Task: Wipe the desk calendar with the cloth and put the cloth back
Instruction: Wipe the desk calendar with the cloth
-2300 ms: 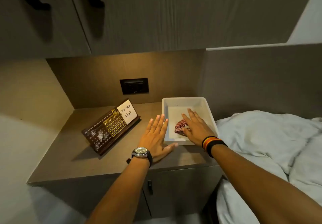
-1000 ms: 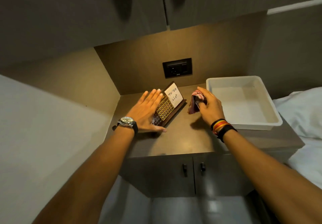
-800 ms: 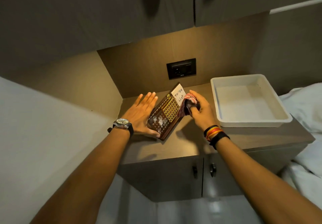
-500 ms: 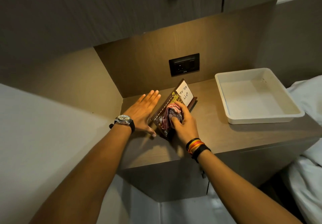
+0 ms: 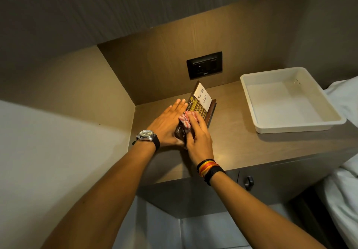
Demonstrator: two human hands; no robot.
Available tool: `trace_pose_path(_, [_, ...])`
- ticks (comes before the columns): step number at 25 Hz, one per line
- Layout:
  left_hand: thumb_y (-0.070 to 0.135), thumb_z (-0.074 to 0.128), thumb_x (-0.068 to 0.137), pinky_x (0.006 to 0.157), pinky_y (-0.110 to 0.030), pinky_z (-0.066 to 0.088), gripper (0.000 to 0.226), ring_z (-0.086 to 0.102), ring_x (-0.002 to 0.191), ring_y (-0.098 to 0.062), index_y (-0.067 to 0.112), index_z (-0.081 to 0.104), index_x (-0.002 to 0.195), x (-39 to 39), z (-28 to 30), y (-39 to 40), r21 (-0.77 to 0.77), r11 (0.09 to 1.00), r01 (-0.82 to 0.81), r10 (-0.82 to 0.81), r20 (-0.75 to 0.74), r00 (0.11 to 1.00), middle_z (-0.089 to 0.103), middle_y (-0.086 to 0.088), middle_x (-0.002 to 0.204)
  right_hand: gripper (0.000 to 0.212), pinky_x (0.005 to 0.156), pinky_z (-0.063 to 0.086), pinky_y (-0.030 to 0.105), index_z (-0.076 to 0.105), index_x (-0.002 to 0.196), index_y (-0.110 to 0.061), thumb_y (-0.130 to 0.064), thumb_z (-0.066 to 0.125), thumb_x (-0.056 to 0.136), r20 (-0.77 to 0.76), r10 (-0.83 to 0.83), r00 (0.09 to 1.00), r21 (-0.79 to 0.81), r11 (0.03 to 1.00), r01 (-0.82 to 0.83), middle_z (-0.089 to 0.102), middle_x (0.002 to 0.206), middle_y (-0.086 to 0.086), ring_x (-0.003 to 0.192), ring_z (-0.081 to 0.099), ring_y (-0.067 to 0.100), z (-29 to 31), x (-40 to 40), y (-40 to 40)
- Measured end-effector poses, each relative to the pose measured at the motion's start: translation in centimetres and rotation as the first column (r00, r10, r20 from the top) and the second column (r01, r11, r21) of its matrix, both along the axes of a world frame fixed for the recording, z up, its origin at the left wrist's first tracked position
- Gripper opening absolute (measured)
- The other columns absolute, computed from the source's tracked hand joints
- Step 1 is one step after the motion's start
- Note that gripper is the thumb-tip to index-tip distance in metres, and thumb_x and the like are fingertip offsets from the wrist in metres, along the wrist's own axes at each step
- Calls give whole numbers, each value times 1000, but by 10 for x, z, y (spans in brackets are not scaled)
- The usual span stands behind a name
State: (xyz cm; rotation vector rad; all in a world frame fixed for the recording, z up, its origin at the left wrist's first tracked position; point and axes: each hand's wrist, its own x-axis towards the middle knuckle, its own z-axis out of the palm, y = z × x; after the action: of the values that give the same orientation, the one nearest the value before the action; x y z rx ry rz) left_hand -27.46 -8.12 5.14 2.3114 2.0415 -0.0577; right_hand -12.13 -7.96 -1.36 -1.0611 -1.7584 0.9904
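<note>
Now cloth [image 5: 186, 120] on calendar [image 5: 201, 107] — tray [image 5: 290, 129] well apart, right.

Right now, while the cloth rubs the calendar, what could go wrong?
The right hand presses the cloth against the tilted desk calendar; only the left hand braces it, so it may tip. Wiping upward could pull off the To Do List note.

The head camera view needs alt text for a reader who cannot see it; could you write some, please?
A right hand presses a red-and-white cloth against a tilted wooden desk calendar, while the left hand lies flat behind it. An empty white tray sits to the right on the countertop.
</note>
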Motion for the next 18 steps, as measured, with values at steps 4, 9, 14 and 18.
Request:
trace_pose_path(4, [66, 79, 69, 129, -46, 8, 137, -11, 157, -24, 7, -2, 162, 3, -4, -2, 3, 1000, -16, 16, 64, 998, -3, -13, 172, 69, 123, 28, 32, 39, 153, -35, -5, 58, 94, 119, 144, 982, 191, 968, -165, 28, 166, -7, 153, 28, 16, -26, 26, -27])
trace_pose_path(9, [67, 82, 63, 129, -41, 6, 143, -10, 156, -20, 9, -3, 162, 19, -4, 1, 18, 998, -60, 58, 105, 993, -1, -13, 172, 66, 121, 35, 42, 46, 151, -28, 3, 55, 93, 55, 3, 998, -7, 1000, -3, 35, 163, 0, 151, 32, 20, -8, 18, 7])
trace_pose_path(14, [64, 79, 72, 129, -46, 10, 133, -10, 156, -20, 9, -2, 162, 20, -8, -3, 20, 996, -90, 86, 130, 988, 0, -13, 172, 72, 123, 22, 27, 39, 153, -32, 1, 58, 92, 96, 170, 981, 180, 966, -185, 31, 164, -6, 152, 28, 13, -31, 39, -23])
trace_pose_path(18, [70, 81, 62, 127, -40, 5, 145, -9, 158, -23, 9, -5, 162, 27, -6, 1, 12, 995, -95, 93, 121, 988, -2, -12, 172, 66, 122, 30, 37, 46, 151, -28, 3, 55, 93, 60, 36, 998, 2, 999, -36, 36, 163, 0, 151, 32, 18, -16, 30, 19])
